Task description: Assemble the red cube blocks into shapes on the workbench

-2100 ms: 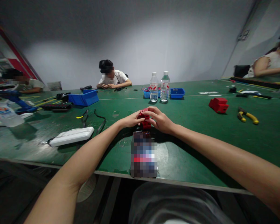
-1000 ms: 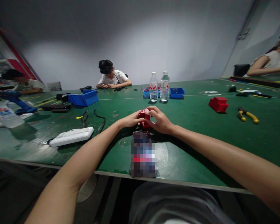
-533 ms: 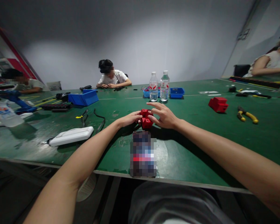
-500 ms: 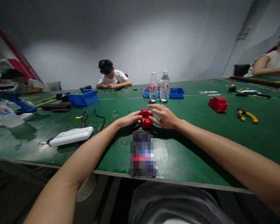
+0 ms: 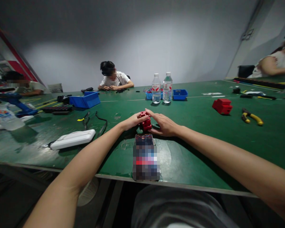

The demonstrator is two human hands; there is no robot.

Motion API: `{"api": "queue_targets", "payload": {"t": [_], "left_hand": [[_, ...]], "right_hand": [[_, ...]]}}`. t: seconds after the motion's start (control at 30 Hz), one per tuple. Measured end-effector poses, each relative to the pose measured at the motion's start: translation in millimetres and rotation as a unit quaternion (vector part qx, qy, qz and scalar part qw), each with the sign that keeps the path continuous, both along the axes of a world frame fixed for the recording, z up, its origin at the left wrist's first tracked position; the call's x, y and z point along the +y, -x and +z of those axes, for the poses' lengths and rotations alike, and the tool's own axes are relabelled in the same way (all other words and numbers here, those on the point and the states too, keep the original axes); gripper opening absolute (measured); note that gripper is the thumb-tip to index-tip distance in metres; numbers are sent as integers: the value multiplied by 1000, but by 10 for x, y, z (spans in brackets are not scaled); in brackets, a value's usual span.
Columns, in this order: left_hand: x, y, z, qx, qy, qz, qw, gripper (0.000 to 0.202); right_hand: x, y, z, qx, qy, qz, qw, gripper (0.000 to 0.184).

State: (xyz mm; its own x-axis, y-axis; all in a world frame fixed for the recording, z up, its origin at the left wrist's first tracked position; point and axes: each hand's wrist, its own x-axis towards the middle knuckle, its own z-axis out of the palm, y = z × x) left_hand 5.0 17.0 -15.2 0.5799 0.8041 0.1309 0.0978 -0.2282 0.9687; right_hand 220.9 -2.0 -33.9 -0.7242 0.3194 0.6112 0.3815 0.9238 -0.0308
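Observation:
A small red plastic part [image 5: 146, 122] stands on the green table [image 5: 204, 139] in front of me. My left hand [image 5: 133, 121] grips it from the left, fingers curled on its top. My right hand [image 5: 163, 124] presses against its right side, fingers stretched over it. Just nearer to me, a phone [image 5: 146, 156] lies flat at the table's front edge.
A white flat case [image 5: 72, 138] and black cables [image 5: 98, 118] lie to the left. Two water bottles [image 5: 161, 88] and small blue bins [image 5: 180, 94] stand behind. Red parts [image 5: 222, 106] and yellow-handled pliers [image 5: 251, 118] lie to the right. A large blue bin [image 5: 85, 99] sits far left. Other people sit around the table.
My right hand, lifted with fingers spread half a second ago, has come down flat against the red part. The part has turned and sits lower between my hands.

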Motion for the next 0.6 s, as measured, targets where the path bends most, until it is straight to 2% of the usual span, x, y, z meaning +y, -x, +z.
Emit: {"api": "queue_targets", "payload": {"t": [0.1, 0.27, 0.4, 0.6], "left_hand": [[-37, -56, 44, -7, 4, 22, 1000, 45], [8, -121, 29, -53, 9, 128, 990, 47], [35, -100, 20, -61, 33, 131, 989, 41], [67, -60, 16, -31, -18, 132, 991, 31]], "right_hand": [[22, -10, -19, 0, 7, 6, 1000, 94], [46, 1, -61, -7, 38, -32, 999, 96], [78, -16, -88, -25, 58, -61, 996, 83], [107, -23, -98, -73, 96, -108, 987, 66]]}}
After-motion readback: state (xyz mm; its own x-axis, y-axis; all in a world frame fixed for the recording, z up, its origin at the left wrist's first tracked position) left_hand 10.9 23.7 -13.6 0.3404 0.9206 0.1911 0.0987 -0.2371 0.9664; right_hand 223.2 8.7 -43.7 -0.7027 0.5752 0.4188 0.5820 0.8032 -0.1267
